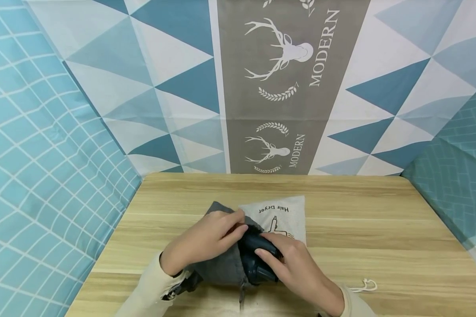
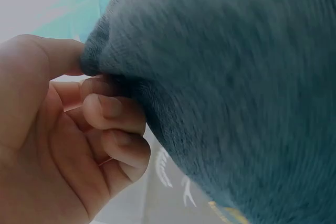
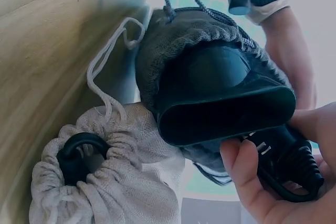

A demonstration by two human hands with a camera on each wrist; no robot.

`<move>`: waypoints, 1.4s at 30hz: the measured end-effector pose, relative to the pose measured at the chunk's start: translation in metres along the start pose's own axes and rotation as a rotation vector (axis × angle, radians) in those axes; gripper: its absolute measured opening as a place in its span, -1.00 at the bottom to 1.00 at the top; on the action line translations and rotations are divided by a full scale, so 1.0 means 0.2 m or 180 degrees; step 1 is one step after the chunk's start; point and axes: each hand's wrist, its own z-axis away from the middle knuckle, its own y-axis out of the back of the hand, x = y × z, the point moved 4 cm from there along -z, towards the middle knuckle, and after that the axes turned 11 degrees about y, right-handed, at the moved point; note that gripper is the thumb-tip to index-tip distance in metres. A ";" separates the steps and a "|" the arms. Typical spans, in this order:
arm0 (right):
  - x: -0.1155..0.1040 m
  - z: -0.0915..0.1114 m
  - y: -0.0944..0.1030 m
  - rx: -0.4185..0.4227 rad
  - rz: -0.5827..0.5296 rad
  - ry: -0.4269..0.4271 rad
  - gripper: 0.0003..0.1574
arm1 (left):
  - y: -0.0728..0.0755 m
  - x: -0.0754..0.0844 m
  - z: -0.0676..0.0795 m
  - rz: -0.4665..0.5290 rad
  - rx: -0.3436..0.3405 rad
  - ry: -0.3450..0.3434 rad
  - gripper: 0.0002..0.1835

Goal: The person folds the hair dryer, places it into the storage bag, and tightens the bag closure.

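Observation:
A dark hair dryer (image 1: 258, 268) with a wide flat nozzle (image 3: 226, 95) sits partly inside a dark grey drawstring bag (image 1: 222, 266). My left hand (image 1: 210, 237) pinches the bag's rim between thumb and fingers; the left wrist view shows the grey cloth (image 2: 226, 77) up close. At the bag's mouth, my right hand (image 1: 295, 262) grips the dryer's handle, whose ribbed cord end (image 3: 302, 166) shows in the right wrist view. The part of the dryer inside the bag is hidden by the cloth.
Behind the grey bag lies a light beige drawstring bag (image 1: 295, 211) printed "Hair Dryer". A black loop (image 3: 84, 148) pokes from its gathered mouth. Its white cord (image 1: 366, 286) trails on the wooden table (image 1: 361, 193). Patterned cloth (image 1: 182, 88) hangs behind.

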 end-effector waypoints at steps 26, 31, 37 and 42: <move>-0.01 0.00 0.04 -0.0900 -0.0354 -0.0568 -0.63 | 0.05 0.00 0.04 -0.0194 0.0114 0.0017 -0.79; -0.03 0.02 0.06 -0.0833 0.0368 -0.0689 -0.46 | 0.05 0.00 0.03 -0.0240 0.0121 -0.0003 -0.80; -0.01 0.02 0.05 -0.0791 0.0261 -0.0791 -0.41 | 0.04 0.00 0.03 -0.0234 0.0165 -0.0077 -0.77; 0.01 0.01 0.03 -0.0463 0.0029 -0.0776 -0.45 | 0.01 0.01 0.01 -0.0187 0.0041 -0.0029 -0.74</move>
